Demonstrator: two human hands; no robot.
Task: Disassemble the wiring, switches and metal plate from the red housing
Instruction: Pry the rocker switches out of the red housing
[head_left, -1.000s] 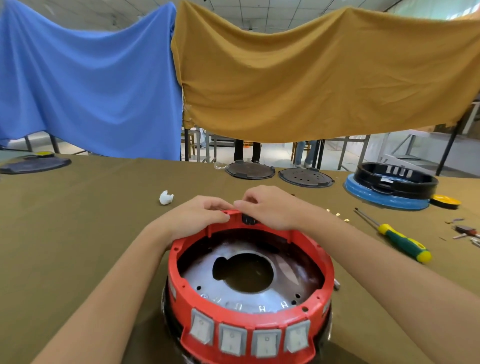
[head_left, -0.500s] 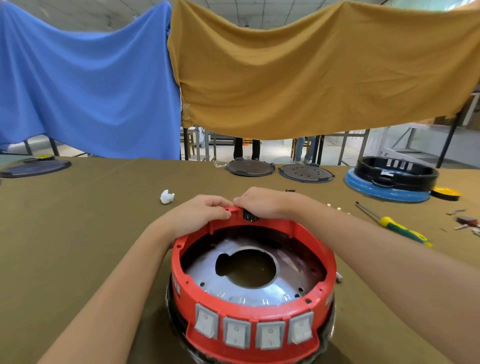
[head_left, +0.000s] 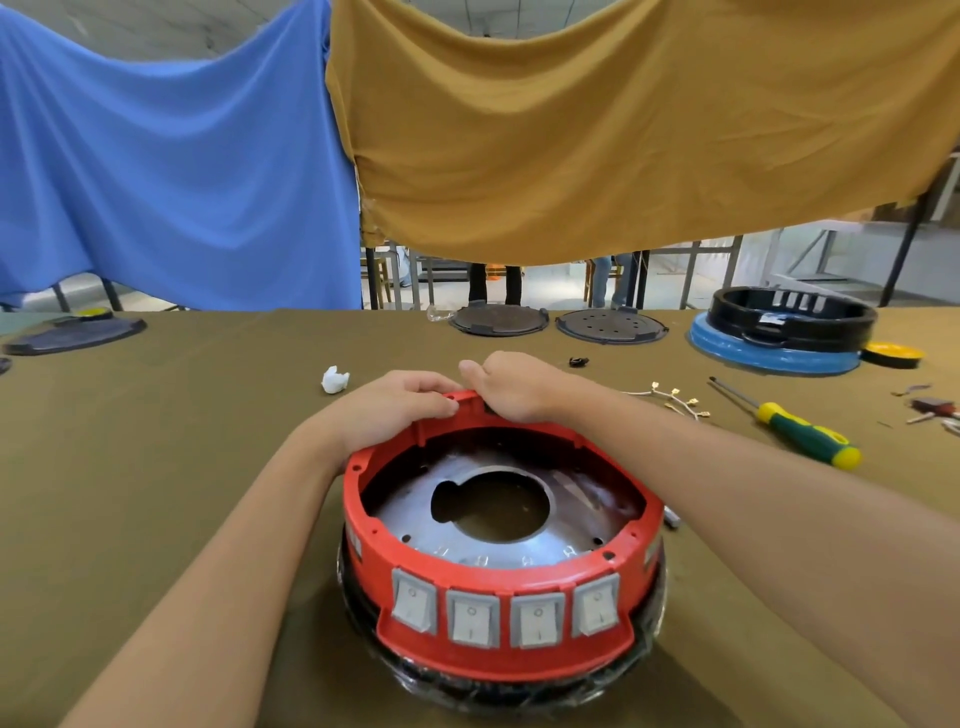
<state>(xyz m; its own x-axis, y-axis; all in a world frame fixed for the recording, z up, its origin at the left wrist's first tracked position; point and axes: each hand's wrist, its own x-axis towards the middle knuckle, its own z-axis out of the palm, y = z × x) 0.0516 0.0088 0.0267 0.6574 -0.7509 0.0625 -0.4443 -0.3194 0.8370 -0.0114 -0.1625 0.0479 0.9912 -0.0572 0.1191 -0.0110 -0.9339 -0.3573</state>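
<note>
your left hand (head_left: 395, 405) and right hand (head_left: 511, 384) both curl over the far rim of the red housing (head_left: 498, 613), fingers bent round its edge. the housing sits on the olive table (head_left: 156, 467) right before you, four grey rocker switches (head_left: 506, 613) facing you, the metal plate (head_left: 498, 540) inside. a screwdriver (head_left: 795, 431) lies to your right.

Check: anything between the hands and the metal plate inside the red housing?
Nothing visible. Both hands, left and right, grip the far rim of the red housing. The metal plate lies exposed inside, open from above. The four switches sit in the near outer wall, outside that path.
</note>
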